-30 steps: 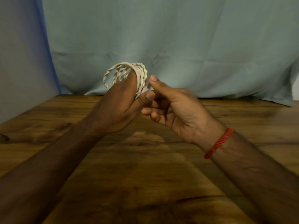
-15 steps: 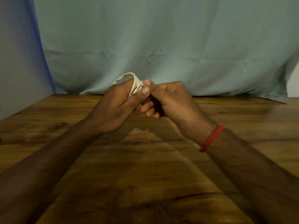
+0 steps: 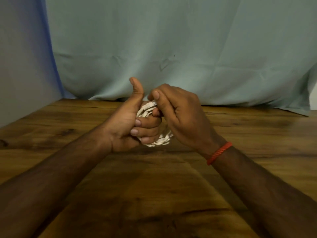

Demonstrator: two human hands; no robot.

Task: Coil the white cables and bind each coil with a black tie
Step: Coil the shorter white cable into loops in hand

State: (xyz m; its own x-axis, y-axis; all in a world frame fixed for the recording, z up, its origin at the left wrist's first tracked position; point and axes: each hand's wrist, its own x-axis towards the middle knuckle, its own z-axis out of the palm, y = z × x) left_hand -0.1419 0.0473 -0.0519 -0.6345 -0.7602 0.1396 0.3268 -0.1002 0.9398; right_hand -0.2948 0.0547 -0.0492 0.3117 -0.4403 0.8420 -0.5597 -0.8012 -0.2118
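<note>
Both hands meet at ctr of frame, raised just above the wooden table, w/ a white cable coil held btwn them.

The left hand comes in from lower left, palm side toward the camera. Its fingers are curled tight round the coil from the far side, three nails showing in a stack, so the coil sits in the fist. Its thumb stands straight up, clear of the cable and touching nothing.

The right hand comes in from lower right, back of hand facing right and up. Its thumb tip presses down on the top of the coil, pinching those strands against the fingers bent over behind. How far those rear fingers wrap can't be told, since the hand itself hides them.

The cable looks braided or twisted, several loops bunched together. Only two bits show: a short stretch at the top btwn the two thumbs, and the bottom arc poking out below the left fingers and beside the right palm. The rest is hidden in the hands. The bottom arc hangs near the table; contact can't be told.

A red corded bracelet circles the right wrist. Both forearms are bare. A pale blue-green cloth fills the upper frame behind the table, creased, w/ its hem along the table's far edge. A greyish wall fills the upper left.
</note>
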